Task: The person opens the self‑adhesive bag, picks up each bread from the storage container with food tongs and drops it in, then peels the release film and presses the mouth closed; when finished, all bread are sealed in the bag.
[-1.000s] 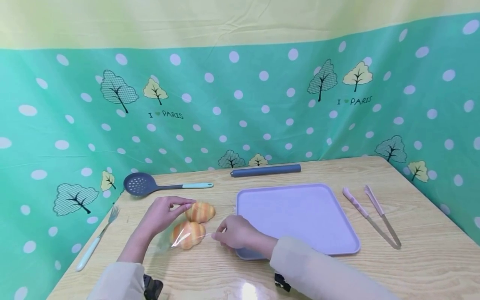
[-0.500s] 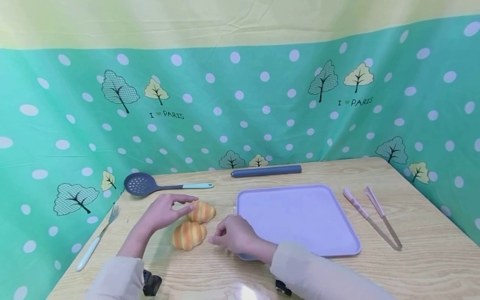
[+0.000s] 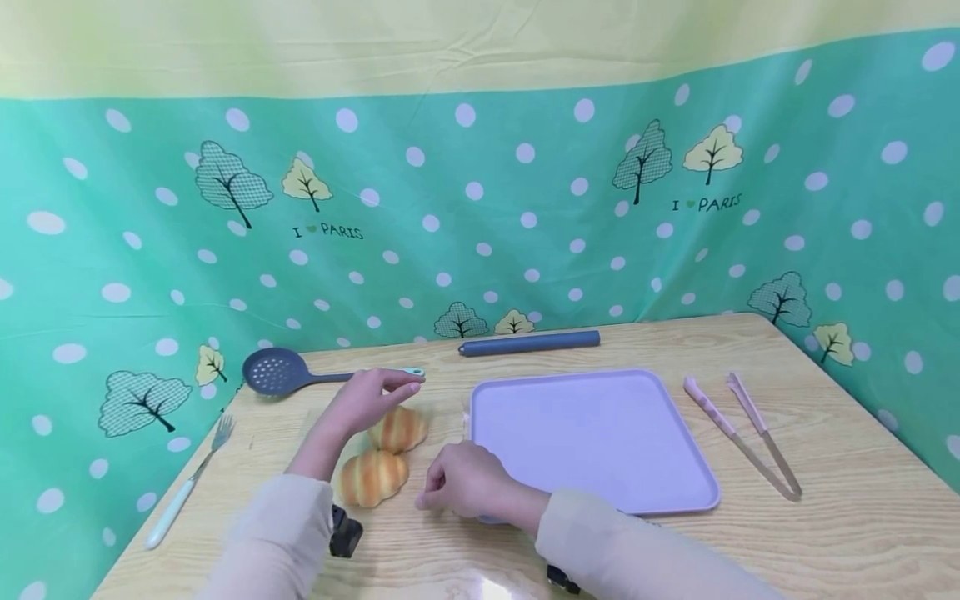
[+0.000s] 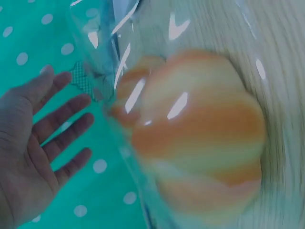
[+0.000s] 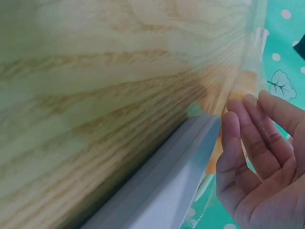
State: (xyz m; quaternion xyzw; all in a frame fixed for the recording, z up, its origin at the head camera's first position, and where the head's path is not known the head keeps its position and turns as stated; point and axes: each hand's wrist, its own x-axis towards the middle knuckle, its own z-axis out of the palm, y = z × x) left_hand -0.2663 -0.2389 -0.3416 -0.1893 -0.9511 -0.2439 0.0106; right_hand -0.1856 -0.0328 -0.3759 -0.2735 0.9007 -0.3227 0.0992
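Observation:
Two striped, croissant-like bread rolls, a front one [image 3: 372, 479] and a back one [image 3: 397, 430], lie side by side on the table. Clear plastic film, seemingly a bag [image 4: 93, 40], stands over them in the left wrist view. My left hand [image 3: 371, 400] hovers above the back roll; its fingers are spread and hold nothing. To the right of the rolls, beside the tray's left edge, my right hand [image 3: 465, 479] has thumb and fingers drawn together. In the right wrist view those fingertips meet the edge of the plastic bag [image 5: 250, 38]; the pinch itself is partly hidden.
A lilac tray [image 3: 592, 442] lies right of my right hand. Beyond it are tongs [image 3: 738, 433] with pink handles. A slotted skimmer [image 3: 273, 372] and a dark blue bar [image 3: 528, 343] lie along the back. At the left edge lies a fork [image 3: 191, 483].
My left hand has let go near the back roll, opened its fingers and moved up and right, over the skimmer's handle in view. The right hand has barely moved.

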